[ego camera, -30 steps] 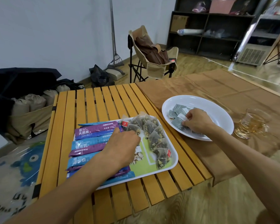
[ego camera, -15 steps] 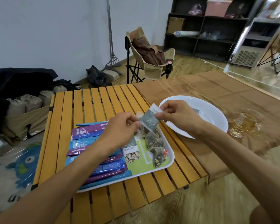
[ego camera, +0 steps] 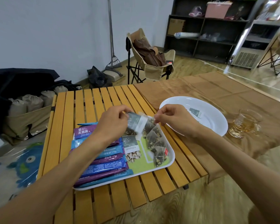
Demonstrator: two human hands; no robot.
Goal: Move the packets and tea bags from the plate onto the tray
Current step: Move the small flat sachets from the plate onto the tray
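Wooden slats [ego camera: 89, 107] of the yellow folding table carry the white tray [ego camera: 172, 156], which I take as my landmark. Left of the tray, off the table, I see tan drawstring sacks [ego camera: 31, 102] packed in a fabric bin. On the tray's left half lie the purple and blue stick packets [ego camera: 103, 165], stacked roughly side by side, their near ends reaching the tray's front rim. My left hand [ego camera: 113, 122] hovers above the far left part of the tray with fingers curled, pinching one end of a dark grey sachet [ego camera: 136, 122]. That sachet hangs in the air over the tray's far edge, blurred, with a pale band across it. Below it, in the tray's middle, a grey packet [ego camera: 130, 143] lies flat on the green printed floor. Along the tray's right side sits a row of pyramid tea bags [ego camera: 157, 143], one with a red tag. My right hand [ego camera: 173, 118] is above the tray's far right corner, fingertips pinched together at the sachet's other end; whether they actually touch it I cannot tell. Right of the tray, on the brown cloth [ego camera: 216, 88], stands the white plate [ego camera: 216, 126], with at least one grey packet [ego camera: 195, 112] left inside. Further right, beside the plate, is a glass cup [ego camera: 244, 123] of amber tea.
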